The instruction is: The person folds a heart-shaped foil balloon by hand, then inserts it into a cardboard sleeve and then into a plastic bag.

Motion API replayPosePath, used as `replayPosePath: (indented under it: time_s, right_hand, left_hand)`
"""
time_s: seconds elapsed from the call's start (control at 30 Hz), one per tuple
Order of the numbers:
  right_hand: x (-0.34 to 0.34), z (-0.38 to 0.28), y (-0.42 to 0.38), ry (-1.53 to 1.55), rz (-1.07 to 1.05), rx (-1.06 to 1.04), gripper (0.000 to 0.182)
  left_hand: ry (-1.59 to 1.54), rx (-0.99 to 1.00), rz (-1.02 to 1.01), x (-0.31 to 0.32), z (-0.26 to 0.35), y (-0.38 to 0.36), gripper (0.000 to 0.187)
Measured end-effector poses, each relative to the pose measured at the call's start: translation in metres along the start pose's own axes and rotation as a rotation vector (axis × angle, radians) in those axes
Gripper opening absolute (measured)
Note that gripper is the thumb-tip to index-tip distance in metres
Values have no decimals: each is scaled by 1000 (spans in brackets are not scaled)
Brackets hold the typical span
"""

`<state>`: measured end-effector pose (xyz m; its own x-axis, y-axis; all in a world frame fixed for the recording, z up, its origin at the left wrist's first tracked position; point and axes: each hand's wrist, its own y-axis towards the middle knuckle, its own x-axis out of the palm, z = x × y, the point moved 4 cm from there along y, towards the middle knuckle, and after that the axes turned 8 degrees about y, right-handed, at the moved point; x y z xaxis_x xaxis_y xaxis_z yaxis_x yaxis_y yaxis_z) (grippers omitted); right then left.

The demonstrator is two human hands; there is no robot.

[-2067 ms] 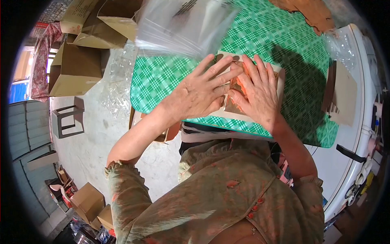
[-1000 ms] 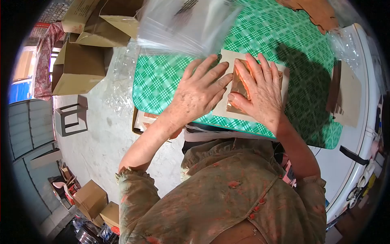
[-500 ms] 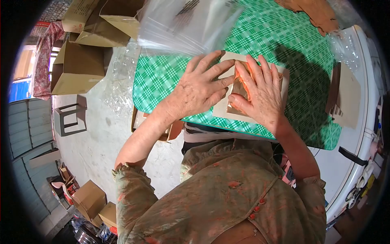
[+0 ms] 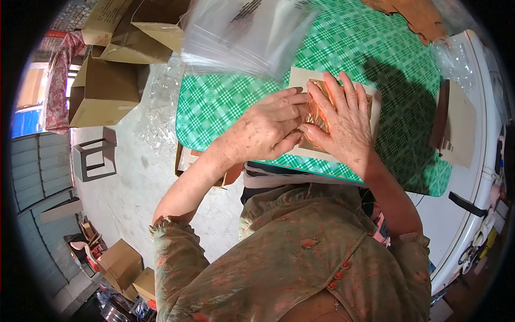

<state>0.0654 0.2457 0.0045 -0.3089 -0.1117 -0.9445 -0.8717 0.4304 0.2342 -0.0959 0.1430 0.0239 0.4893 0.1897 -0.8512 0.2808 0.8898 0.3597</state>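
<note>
A beige board (image 4: 301, 77) lies on the green checked tablecloth. On it is a flat orange-brown piece (image 4: 316, 119) with a shiny, crinkled surface like film. My right hand (image 4: 347, 123) rests flat across this piece, fingers spread and thumb out to the left. Just left of it, my left hand (image 4: 268, 126) has its fingers curled inward at the piece's left edge. Its fingertips press together there, and whatever they grip is hidden. Most of the piece is covered by my right hand.
Clear plastic bags (image 4: 241, 45) lie at the table's back left. A brown cloth-like piece (image 4: 410, 16) is at the far right corner. Another beige board with a dark strip (image 4: 458, 126) sits right of the tablecloth. Open cardboard boxes (image 4: 110, 88) stand left, beyond a grey frame (image 4: 95, 160).
My left hand's fingers, spread out over the board before, have curled in at the piece's left edge. My right hand has stayed flat in nearly the same place.
</note>
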Motion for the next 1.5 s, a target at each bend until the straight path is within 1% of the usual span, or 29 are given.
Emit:
replayPosePath:
  time_s: [0.1, 0.2, 0.23, 0.33, 0.37, 0.47, 0.5, 0.6, 0.7, 0.8, 0.83, 0.93, 0.97, 1.07, 1.1, 1.2, 1.23, 1.3, 1.4, 1.43, 1.5]
  right_hand:
    - [-1, 0, -1, 17, -26, 10, 84]
    - [0, 1, 0, 54, -31, 25, 87]
    - [1, 1, -1, 68, -30, 30, 89]
    - [2, 1, -2, 83, -32, 43, 91]
    - [2, 2, -1, 80, -31, 45, 91]
    - [4, 3, -2, 82, -29, 49, 93]
    - [4, 3, -2, 90, -27, 49, 94]
    - [3, 2, -1, 89, -35, 49, 95]
    - [4, 2, -3, 75, -13, 44, 95]
    - [6, 5, -4, 77, -18, 34, 92]
    - [11, 7, -6, 57, -18, 28, 93]
    - [7, 3, 0, 34, -53, 70, 94]
    - [6, 1, 2, 50, -49, 78, 95]
    - [6, 3, -1, 41, -74, 66, 101]
    - [5, 3, -2, 32, -88, 68, 103]
    - [3, 3, -2, 68, -70, 71, 107]
    - [3, 4, -1, 89, -65, 74, 107]
    - [3, 5, -3, 125, -54, 78, 109]
    - [-1, 5, -5, 183, -39, 109, 113]
    - [1, 7, -6, 220, -36, 108, 113]
    - [-7, 6, -4, 283, 34, 60, 103]
  left_hand:
    - [-119, 69, 46, 2, -10, 0, 37]
    - [-63, 15, 174, -1, -3, 8, 36]
    - [-79, -27, 211, 3, 1, 10, 43]
    - [-79, -166, 208, 22, 16, 8, 47]
    - [-22, -149, 221, 28, 19, 6, 49]
    - [-43, -237, 274, 29, 28, 3, 42]
    - [-68, -283, 238, 30, 27, 1, 43]
    - [-12, -312, 268, 32, 32, 2, 45]
    - [103, -273, 357, 21, 43, 14, 53]
    - [-167, -425, 423, 15, 54, 37, 63]
    - [-299, -373, 454, 27, 47, 43, 73]
    - [-444, -488, 511, 48, 33, 57, 80]
    - [-594, -568, 506, 52, 29, 58, 90]
    - [-1117, -584, 575, 61, 16, 55, 94]
    - [-1329, -553, 580, 59, 22, 58, 94]
    - [-1357, -608, 582, 58, 15, 54, 93]
    - [-1356, -619, 554, 58, 18, 56, 94]
    - [-1207, -615, 407, 54, 21, 55, 88]
    - [-1043, -597, 270, 62, 16, 51, 85]
    - [-1012, -582, 255, 65, 13, 50, 85]
    - [-889, -625, 201, 67, 13, 50, 86]
